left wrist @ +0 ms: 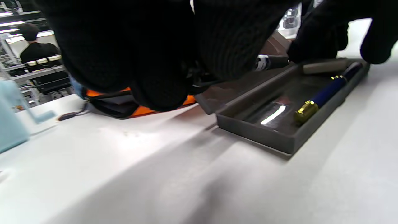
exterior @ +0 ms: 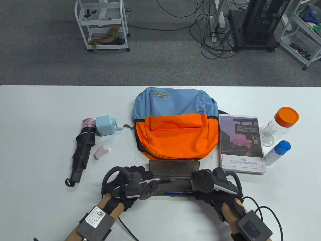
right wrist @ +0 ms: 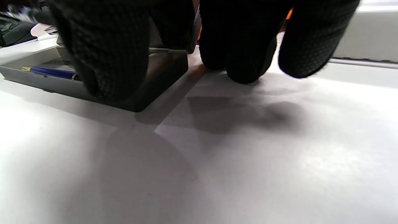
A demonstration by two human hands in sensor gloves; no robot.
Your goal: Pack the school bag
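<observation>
A blue and orange school bag [exterior: 175, 125] lies flat at the table's middle. In front of it a grey pencil case [exterior: 175, 188] stands open with its lid [exterior: 174, 168] raised. A blue pen with gold trim [exterior: 173, 193] lies inside, also seen in the left wrist view [left wrist: 326, 91]. My left hand [exterior: 148, 175] is at the case's left end and pinches a black pen [exterior: 163, 179] over it, seen also in the left wrist view [left wrist: 269, 62]. My right hand [exterior: 194, 179] grips the case's right end, thumb [right wrist: 108, 62] on its front corner, other fingers [right wrist: 242, 56] down on the table.
A folded black umbrella [exterior: 84, 148], a light blue sharpener [exterior: 106, 125] and a small pink item [exterior: 101, 152] lie left of the bag. A book [exterior: 240, 144], an orange-capped jar [exterior: 279, 123] and a blue-capped bottle [exterior: 277, 153] lie on the right.
</observation>
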